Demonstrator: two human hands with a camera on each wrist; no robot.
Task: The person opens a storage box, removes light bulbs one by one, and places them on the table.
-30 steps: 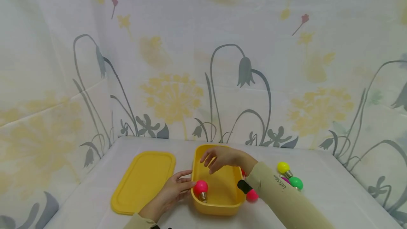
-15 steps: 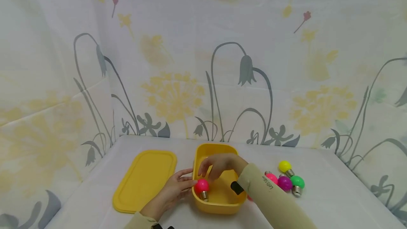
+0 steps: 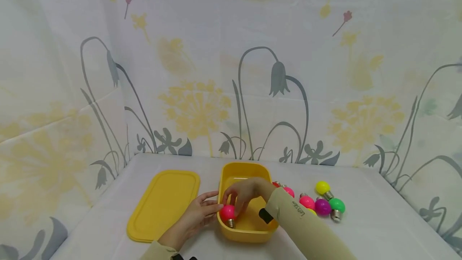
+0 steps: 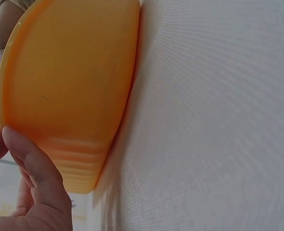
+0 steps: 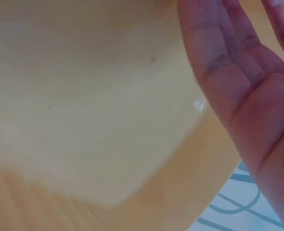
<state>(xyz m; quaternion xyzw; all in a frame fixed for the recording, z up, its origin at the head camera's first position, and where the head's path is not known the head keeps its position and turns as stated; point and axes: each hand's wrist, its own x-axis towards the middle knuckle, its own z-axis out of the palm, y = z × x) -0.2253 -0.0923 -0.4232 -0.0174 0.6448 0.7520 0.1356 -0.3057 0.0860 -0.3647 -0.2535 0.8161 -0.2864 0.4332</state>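
Observation:
A pink light bulb (image 3: 227,213) with a metal screw base lies in the near left corner of a deep yellow plastic box (image 3: 249,236). Reaching down into the box, my right hand (image 3: 243,193) has its curled fingers at the bulb's far side and its thumb against the right side. In the right wrist view the palm (image 5: 262,101) hangs over the box's pale floor, and the fingertips are out of frame. My left hand (image 3: 199,214) pinches the box's left rim between thumb and fingers. From the left wrist view, those fingertips (image 4: 33,161) sit on the outer wall.
A flat yellow lid (image 3: 164,206) lies left of the box. To the right sit several loose bulbs, among them a yellow one (image 3: 322,187), a green one (image 3: 337,204) and a purple one (image 3: 322,207). A flower-printed cloth (image 3: 202,71) hangs behind.
My right hand has come down from above the box to the pink bulb, its forearm uncovering more bulbs on the right. The left hand stays at the rim.

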